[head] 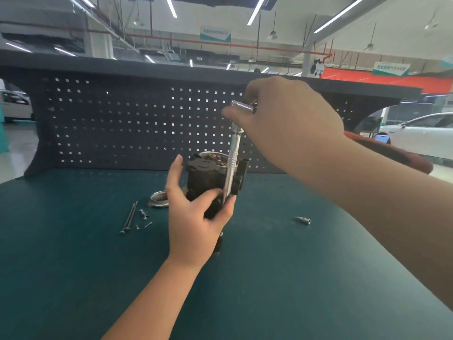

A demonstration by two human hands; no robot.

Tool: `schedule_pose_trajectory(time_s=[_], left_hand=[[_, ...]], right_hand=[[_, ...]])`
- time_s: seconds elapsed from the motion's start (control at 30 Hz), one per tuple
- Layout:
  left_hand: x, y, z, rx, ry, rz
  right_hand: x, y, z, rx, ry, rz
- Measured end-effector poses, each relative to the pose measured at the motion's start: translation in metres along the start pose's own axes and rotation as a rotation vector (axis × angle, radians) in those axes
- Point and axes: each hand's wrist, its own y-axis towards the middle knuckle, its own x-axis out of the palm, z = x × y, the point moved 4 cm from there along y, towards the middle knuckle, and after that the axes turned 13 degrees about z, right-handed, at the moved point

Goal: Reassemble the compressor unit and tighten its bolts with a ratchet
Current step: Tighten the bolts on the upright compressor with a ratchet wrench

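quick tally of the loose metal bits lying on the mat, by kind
long bolts: 2
small screws: about 4, too small to be sure
metal ring: 1
socket: 1
total: about 8

The left hand (196, 217) covers the lower front of the compressor unit (210, 175), so its base on the tabletop (73, 266) cannot be seen. The right hand (289, 123) hides the ratchet (232, 163) head; only a socket-like end (242, 106) pokes out by the fingers. A dark handle (217, 244) below the left hand is mostly hidden. The small screws (144, 218) beside the long bolts (128, 218) are too tiny to tell apart. Both forearms are cut by the picture's edge.
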Motion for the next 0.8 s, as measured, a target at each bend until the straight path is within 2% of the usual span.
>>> schedule_pose_trajectory(time_s=[0.07,0.2,0.37,0.5,0.63,0.8], left_hand=[[-0.001,0.001,-0.002,-0.055,-0.017,-0.029],[-0.002,0.005,0.001,-0.073,-0.025,0.019],[0.003,0.001,-0.002,-0.170,-0.035,-0.040],[0.005,-0.006,-0.001,-0.218,-0.053,-0.042],[0.005,-0.006,0.002,-0.201,-0.070,-0.032],[-0.001,0.002,0.001,-0.264,-0.122,0.002]], right_hand=[[0.004,0.006,-0.006,-0.023,0.016,-0.013],[0.015,0.020,-0.011,-0.059,-0.025,-0.109],[0.018,0.028,-0.010,-0.084,-0.067,-0.157],[0.016,0.032,-0.003,-0.137,-0.004,-0.271],[0.011,0.031,0.013,-0.082,0.142,-0.345],[0.012,0.032,0.031,0.089,0.138,-0.268]])
